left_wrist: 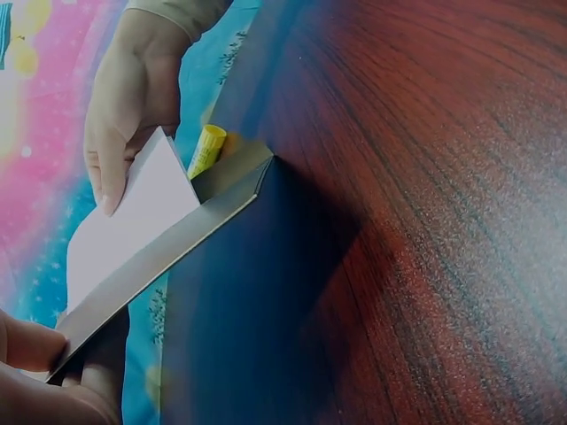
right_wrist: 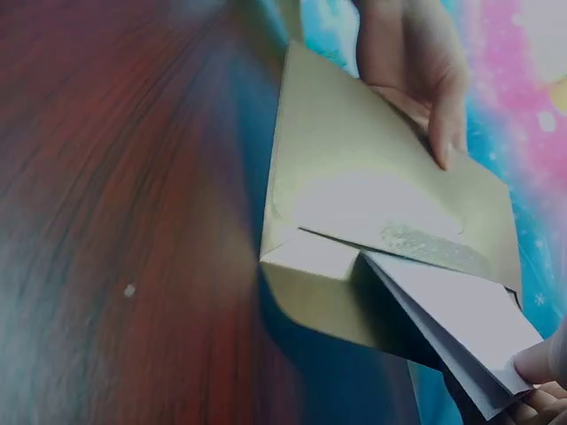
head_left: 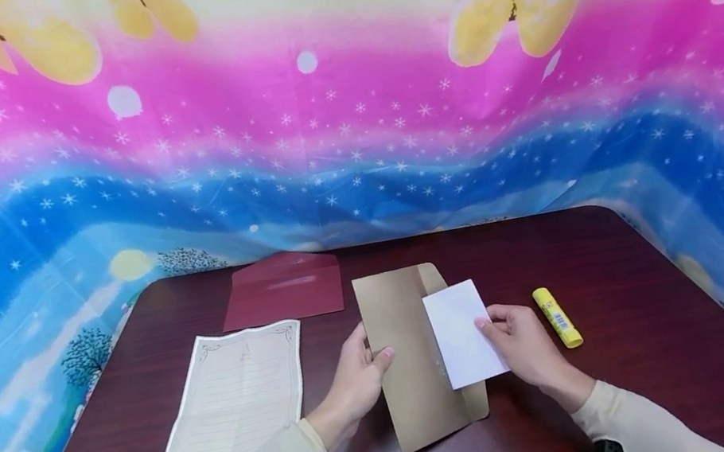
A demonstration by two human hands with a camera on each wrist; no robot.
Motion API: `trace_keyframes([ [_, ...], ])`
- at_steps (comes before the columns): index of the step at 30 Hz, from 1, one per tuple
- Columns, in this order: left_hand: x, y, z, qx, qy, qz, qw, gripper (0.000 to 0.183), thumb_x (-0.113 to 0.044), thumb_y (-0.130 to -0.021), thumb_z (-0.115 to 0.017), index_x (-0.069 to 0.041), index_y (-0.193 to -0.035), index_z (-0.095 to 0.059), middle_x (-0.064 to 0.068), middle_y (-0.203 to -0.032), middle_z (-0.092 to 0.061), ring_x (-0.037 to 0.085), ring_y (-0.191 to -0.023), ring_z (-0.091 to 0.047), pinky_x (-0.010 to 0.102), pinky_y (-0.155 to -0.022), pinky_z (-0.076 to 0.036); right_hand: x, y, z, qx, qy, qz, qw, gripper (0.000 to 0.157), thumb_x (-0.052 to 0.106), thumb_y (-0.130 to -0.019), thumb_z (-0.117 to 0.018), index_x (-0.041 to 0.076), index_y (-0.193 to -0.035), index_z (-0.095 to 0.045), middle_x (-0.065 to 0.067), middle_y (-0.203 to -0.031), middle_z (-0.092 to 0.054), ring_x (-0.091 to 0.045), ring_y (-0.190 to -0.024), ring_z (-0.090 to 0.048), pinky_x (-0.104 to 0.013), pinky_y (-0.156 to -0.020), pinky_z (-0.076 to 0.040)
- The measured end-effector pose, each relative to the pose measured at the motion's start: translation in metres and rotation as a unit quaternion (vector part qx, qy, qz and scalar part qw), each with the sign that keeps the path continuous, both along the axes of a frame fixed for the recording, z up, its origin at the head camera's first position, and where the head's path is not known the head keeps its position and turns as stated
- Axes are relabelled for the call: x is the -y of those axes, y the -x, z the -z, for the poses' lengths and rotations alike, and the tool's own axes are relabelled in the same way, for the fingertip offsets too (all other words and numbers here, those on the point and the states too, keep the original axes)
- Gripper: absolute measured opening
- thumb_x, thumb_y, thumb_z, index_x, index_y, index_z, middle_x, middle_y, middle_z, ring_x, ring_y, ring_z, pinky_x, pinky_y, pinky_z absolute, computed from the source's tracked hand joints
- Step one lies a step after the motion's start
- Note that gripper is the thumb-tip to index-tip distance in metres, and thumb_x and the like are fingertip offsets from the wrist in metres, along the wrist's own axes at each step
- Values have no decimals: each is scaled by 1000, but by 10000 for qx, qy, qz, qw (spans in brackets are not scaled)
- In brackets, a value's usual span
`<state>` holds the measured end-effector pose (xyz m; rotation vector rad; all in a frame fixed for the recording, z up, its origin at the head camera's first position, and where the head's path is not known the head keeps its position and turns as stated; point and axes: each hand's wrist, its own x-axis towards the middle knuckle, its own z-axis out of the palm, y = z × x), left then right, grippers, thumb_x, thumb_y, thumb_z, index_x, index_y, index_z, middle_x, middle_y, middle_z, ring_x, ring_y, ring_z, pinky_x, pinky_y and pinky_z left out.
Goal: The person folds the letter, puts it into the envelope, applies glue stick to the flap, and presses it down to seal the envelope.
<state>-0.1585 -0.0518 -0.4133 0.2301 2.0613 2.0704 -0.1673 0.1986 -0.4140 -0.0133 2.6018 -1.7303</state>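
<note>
My left hand (head_left: 355, 381) grips the left edge of a brown paper envelope (head_left: 404, 364), with the thumb on the front face. The envelope is held up off the table, its flap (right_wrist: 328, 305) folded out towards the right. Between thumb and fingers, my right hand (head_left: 526, 342) pinches a folded white sheet of paper (head_left: 462, 338). One end of that sheet (right_wrist: 452, 305) is at the envelope's mouth; how far inside it reaches I cannot tell. In the left wrist view, the paper (left_wrist: 142, 212) rises from behind the envelope's edge (left_wrist: 168, 248).
A yellow glue stick (head_left: 557, 317) lies right of my right hand. Left on the dark wooden table (head_left: 652, 385) is a lined sheet with an ornate border (head_left: 240, 401), partly under my left sleeve. A dark red envelope (head_left: 289, 291) lies at the back edge, before a patterned cloth (head_left: 344, 124).
</note>
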Motion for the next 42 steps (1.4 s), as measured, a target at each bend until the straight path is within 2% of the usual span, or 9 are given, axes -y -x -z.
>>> trace_keyframes([
  [8,0,1,-1,135,-204,143,9996,44,3,-102,-45,0,-145,-41,29,-123,-68,29,-108,-72,39,-93,-59,0,0,-2,527,332,-101,9980,29,9,-104,-53,-14,-118,-62,-23,-93,-76,-14,-69,-72,-29,-61,-59],
  [13,-1,1,0,124,-248,156,9995,44,3,-102,-45,0,-146,-40,28,-124,-68,27,-109,-71,38,-94,-58,5,-1,0,451,385,46,9982,26,9,-104,-53,-12,-116,-64,-22,-93,-76,-13,-69,-71,-28,-61,-59],
  [23,-5,2,3,198,-310,170,9992,40,2,-102,-45,-1,-142,-43,25,-120,-70,22,-102,-73,35,-90,-59,15,-2,2,370,652,-43,9972,24,9,-104,-54,-12,-111,-64,-22,-88,-76,-12,-67,-70,-28,-61,-59],
  [34,-8,-1,5,189,-324,133,9992,37,2,-102,-45,-1,-139,-44,25,-118,-71,20,-100,-73,33,-88,-59,17,-3,2,472,721,-226,9960,27,9,-103,-54,-13,-116,-64,-22,-93,-76,-13,-71,-70,-28,-63,-59],
  [42,-13,-3,7,208,-280,84,9994,37,3,-101,-46,-1,-138,-45,24,-118,-71,20,-99,-73,32,-87,-59,23,-4,1,626,854,-292,9939,29,11,-103,-54,-13,-118,-63,-18,-90,-76,-14,-69,-68,-30,-62,-58],
])
